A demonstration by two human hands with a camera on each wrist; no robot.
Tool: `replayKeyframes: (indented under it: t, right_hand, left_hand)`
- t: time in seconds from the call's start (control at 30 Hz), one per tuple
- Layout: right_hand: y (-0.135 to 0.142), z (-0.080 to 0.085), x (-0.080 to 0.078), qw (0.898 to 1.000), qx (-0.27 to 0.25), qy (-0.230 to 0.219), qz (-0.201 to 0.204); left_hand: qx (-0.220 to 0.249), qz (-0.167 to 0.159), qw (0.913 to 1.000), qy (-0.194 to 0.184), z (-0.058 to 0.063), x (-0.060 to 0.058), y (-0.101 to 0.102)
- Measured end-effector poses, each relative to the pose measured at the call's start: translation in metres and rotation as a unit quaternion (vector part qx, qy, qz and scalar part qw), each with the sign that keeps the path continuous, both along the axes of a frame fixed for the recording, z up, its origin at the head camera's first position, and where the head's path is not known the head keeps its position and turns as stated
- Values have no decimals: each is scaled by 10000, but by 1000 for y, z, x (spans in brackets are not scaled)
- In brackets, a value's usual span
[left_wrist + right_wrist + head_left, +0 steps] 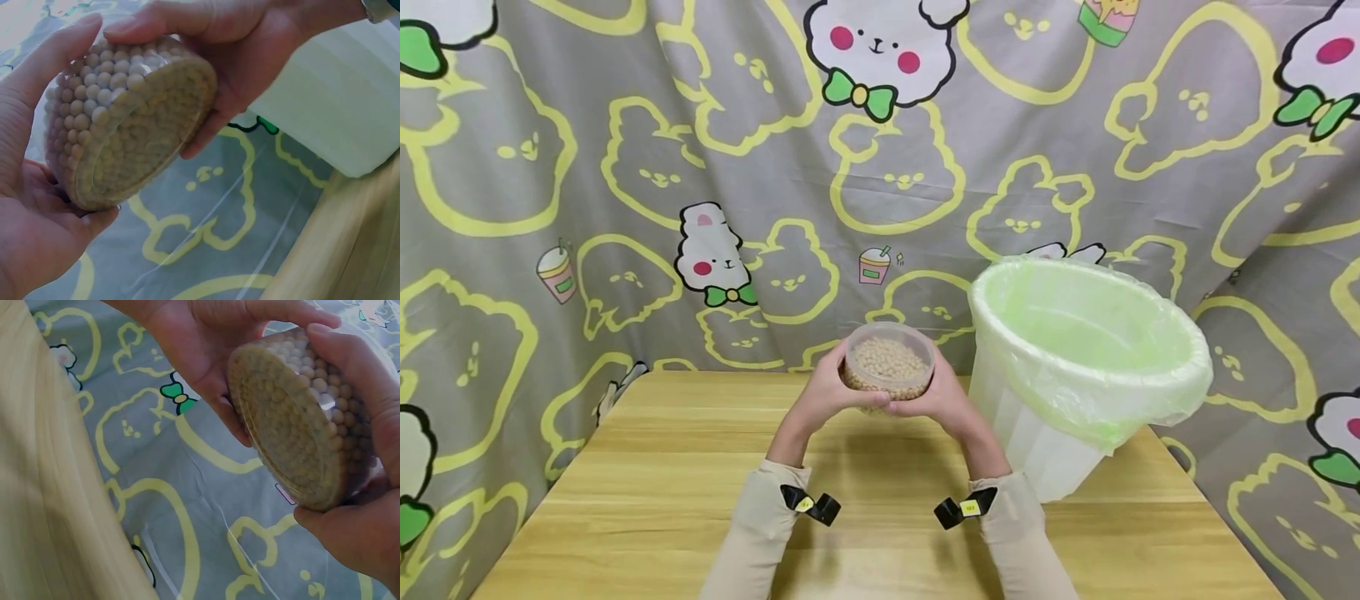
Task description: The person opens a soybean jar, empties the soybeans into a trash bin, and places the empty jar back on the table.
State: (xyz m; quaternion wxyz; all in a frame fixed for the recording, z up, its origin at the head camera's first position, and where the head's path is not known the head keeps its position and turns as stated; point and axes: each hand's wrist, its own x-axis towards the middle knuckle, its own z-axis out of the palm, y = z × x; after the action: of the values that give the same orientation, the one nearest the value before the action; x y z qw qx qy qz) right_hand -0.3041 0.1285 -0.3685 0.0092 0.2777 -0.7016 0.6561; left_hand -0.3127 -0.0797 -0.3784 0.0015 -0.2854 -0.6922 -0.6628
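Note:
A clear round plastic tub (889, 385) is held up over the far part of the table, filled with small beige balls (891, 358). No lid covers its top in the head view. My left hand (833, 387) grips the tub's left side and my right hand (942, 398) grips its right side. Both thumbs meet across the near side. In the left wrist view the tub's underside (144, 134) shows, tilted, with balls visible through it. The right wrist view shows fingers curled round the tub (294, 419) from both sides.
A tall white bin (1030, 433) lined with a pale green plastic bag (1150, 392) stands right of my right hand, its mouth facing up. The wooden table (647, 483) ends at a grey patterned curtain (790, 192).

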Motion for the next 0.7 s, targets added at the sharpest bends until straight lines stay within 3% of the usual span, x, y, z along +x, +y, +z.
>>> replayKeyframes:
  t: [0.2, 0.37, 0.57, 0.7]
  right_hand:
    - [1, -6, -1, 9996, -199, -41, -198]
    - [2, -12, -6, 9995, -104, 55, -288]
    - [2, -15, -7, 9992, 48, 184, -357]
    - [2, -15, -7, 9989, 98, 264, -385]
  left_hand:
    - [-47, -67, 9999, 67, 0, 1, 2]
    - [-245, 92, 9989, 379, 18, 10, 1]
    - [-1154, 382, 9911, 539, 44, 21, 0]
    - [-1632, 570, 9814, 834, 39, 9, 0]
